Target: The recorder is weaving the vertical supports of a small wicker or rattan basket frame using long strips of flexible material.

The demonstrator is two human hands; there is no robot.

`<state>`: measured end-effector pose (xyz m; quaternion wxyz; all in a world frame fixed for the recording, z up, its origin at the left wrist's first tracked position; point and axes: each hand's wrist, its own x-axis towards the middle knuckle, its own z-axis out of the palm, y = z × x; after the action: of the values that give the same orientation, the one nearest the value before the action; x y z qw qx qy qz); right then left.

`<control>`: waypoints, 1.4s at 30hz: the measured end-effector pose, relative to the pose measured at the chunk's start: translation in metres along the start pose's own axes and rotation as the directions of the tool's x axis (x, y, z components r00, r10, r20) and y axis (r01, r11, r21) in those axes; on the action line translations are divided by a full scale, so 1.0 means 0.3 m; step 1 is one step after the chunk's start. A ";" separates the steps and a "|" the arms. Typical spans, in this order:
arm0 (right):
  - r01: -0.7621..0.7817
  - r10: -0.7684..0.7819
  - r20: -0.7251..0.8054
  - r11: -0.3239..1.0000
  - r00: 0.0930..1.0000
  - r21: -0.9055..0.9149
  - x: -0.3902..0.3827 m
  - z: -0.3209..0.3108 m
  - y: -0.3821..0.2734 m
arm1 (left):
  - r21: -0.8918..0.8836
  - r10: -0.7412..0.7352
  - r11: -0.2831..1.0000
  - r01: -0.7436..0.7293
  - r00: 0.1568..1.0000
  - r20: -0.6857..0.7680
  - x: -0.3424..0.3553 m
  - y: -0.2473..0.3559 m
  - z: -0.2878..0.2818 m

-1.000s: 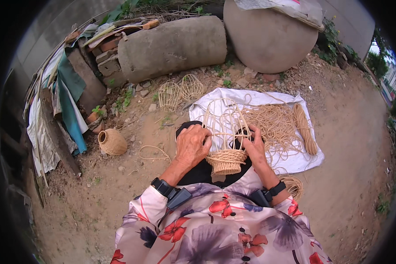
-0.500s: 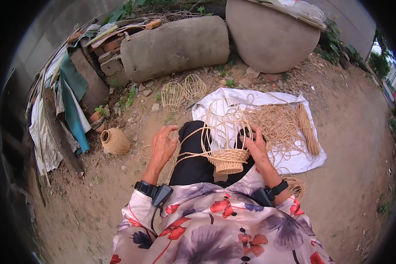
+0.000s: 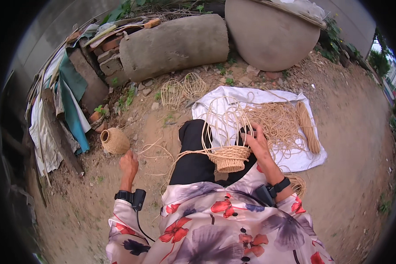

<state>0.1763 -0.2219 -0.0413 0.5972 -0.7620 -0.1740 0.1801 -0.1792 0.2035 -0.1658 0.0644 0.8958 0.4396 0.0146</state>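
Half-woven basket (image 3: 228, 158) sits on the person's lap, dead centre, woven base toward the body, bare upright stakes (image 3: 222, 121) fanning toward 12 o'clock. So the long axis runs 6 to 12, open end pointing away from the person.

Right hand (image 3: 256, 143) is on it: at the basket's 2 o'clock, fingers curled around the stakes just above the woven band, gripping them. This is the nearer hand by far.

Left hand (image 3: 128, 163) is well apart, out at 9 o'clock from the basket, closed into a fist on the weaving strand (image 3: 187, 153). The strand runs taut, roughly along 3 to 9, from the fist back to the woven rim. Its loose tail (image 3: 156, 152) curls on the dirt near the fist.

Key relation: the basket lies at 3 o'clock from the left fingers, and the strand axis is about square to the stake axis.

Around it:
- White cloth (image 3: 310, 156) at 1 o'clock, carrying a loose cane pile (image 3: 277, 121) and a tied cane bundle (image 3: 307, 127).
- Small finished basket (image 3: 114, 141) on the ground, just past the left hand at 11 o'clock.
- Two bare stake frames (image 3: 182, 90) at 12 o'clock.
- Concrete cylinder (image 3: 174, 44) beyond them.
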 end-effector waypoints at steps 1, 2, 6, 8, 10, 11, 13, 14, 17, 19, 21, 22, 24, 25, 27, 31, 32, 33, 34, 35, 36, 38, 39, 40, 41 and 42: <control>-0.012 0.011 0.082 1.000 0.997 0.012 -0.002 -0.017 -0.024 | 0.056 -0.024 0.998 0.024 1.000 -0.002 -0.020 -0.058 0.012; -0.027 0.023 0.165 0.999 0.986 0.020 -0.005 -0.036 -0.042 | 0.131 -0.009 0.991 0.013 1.000 -0.030 -0.045 -0.070 0.012; 0.218 -0.239 -0.133 0.963 0.962 -0.157 0.026 -0.071 -0.136 | -0.066 0.000 0.998 0.000 1.000 -0.004 -0.062 0.086 -0.062; 0.318 -0.371 -0.069 0.865 0.926 -0.388 0.029 -0.014 -0.213 | -0.431 0.180 0.874 -0.222 0.974 -0.136 -0.139 0.512 -0.285; 0.422 -0.491 0.042 0.699 0.870 -0.578 0.030 0.061 -0.249 | -0.530 0.385 0.631 -0.567 0.822 -0.421 -0.255 0.785 -0.445; 0.411 -0.459 0.095 0.663 0.884 -0.626 0.034 0.097 -0.254 | -0.438 0.479 0.479 -0.761 0.645 -0.596 -0.298 0.879 -0.483; 0.405 -0.424 0.149 0.618 0.894 -0.674 0.058 0.121 -0.228 | -0.273 0.707 0.377 -0.885 0.466 -0.532 -0.312 0.986 -0.443; 0.394 -0.436 0.115 0.630 0.892 -0.669 0.066 0.122 -0.208 | -0.265 0.720 0.425 -0.865 0.501 -0.480 -0.335 1.024 -0.432; 0.361 -0.392 0.090 0.701 0.915 -0.615 0.073 0.097 -0.195 | -0.241 0.739 0.516 -0.822 0.569 -0.361 -0.354 1.036 -0.409; 0.332 -0.335 0.101 0.758 0.937 -0.561 0.078 0.079 -0.193 | -0.223 0.744 0.557 -0.800 0.600 -0.293 -0.357 1.030 -0.386; 0.302 -0.305 0.071 0.836 0.950 -0.458 0.114 0.051 -0.163 | -0.293 0.713 0.399 -0.869 0.495 -0.497 -0.349 1.032 -0.376; 0.304 -0.309 0.065 0.837 0.949 -0.455 0.135 0.040 -0.138 | -0.287 0.716 0.396 -0.872 0.489 -0.498 -0.350 1.029 -0.382; 0.093 -0.095 -0.057 0.995 0.994 -0.029 0.150 0.019 -0.102 | -0.360 0.771 0.347 -0.866 0.482 -0.416 -0.373 1.022 -0.405; 0.094 -0.096 -0.060 0.995 0.994 -0.029 0.146 0.013 -0.079 | -0.397 0.797 0.325 -0.858 0.475 -0.374 -0.384 1.016 -0.419; -0.038 0.061 -0.050 0.926 0.997 0.376 0.100 0.025 -0.077 | -0.471 0.841 0.288 -0.834 0.456 -0.292 -0.398 0.997 -0.431; 0.095 0.026 -0.196 0.808 0.980 0.581 0.168 0.021 0.056 | -0.272 0.896 0.441 -0.855 0.437 0.081 -0.420 0.838 -0.430; 0.084 0.044 -0.181 0.764 0.983 0.639 0.181 0.017 0.066 | -0.225 0.888 0.460 -0.859 0.439 0.137 -0.415 0.804 -0.437; 0.087 0.042 -0.182 0.762 0.982 0.642 0.187 -0.004 0.077 | -0.190 0.875 0.480 -0.856 0.452 0.175 -0.407 0.782 -0.445; 0.041 0.068 -0.146 0.773 0.987 0.634 0.190 -0.028 0.088 | -0.167 0.862 0.498 -0.851 0.467 0.194 -0.383 0.778 -0.452; -0.009 0.095 -0.106 0.785 0.990 0.619 0.174 -0.038 0.080 | -0.169 0.847 0.525 -0.834 0.493 0.199 -0.369 0.774 -0.458; 0.022 0.067 -0.146 0.841 0.987 0.540 0.119 -0.035 0.015 | -0.169 0.844 0.530 -0.831 0.497 0.200 -0.366 0.779 -0.465; 0.033 0.047 -0.148 0.870 0.988 0.492 0.089 -0.031 0.004 | -0.456 0.704 0.628 -0.631 0.710 -0.011 -0.345 0.805 -0.488; 0.046 0.026 -0.155 0.896 0.988 0.442 0.075 -0.027 -0.007 | -0.453 0.704 0.629 -0.632 0.710 -0.014 -0.348 0.829 -0.485; 0.020 0.045 -0.150 0.913 0.988 0.408 0.057 -0.022 -0.020 | -0.795 0.589 0.550 -0.256 0.794 0.152 -0.355 0.869 -0.474; 0.023 0.043 -0.153 0.913 0.987 0.408 0.040 -0.020 -0.034 | -0.920 0.519 0.339 0.196 0.777 0.357 -0.362 0.913 -0.459; 0.026 0.025 -0.136 0.933 0.990 0.359 0.025 -0.018 -0.043 | -0.928 0.557 0.107 0.357 0.752 0.354 -0.369 0.949 -0.437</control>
<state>0.1848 -0.2200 -0.0281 0.7374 -0.6502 -0.0964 0.1554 -0.0343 -0.0429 0.0039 0.7872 0.5865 0.1904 -0.0019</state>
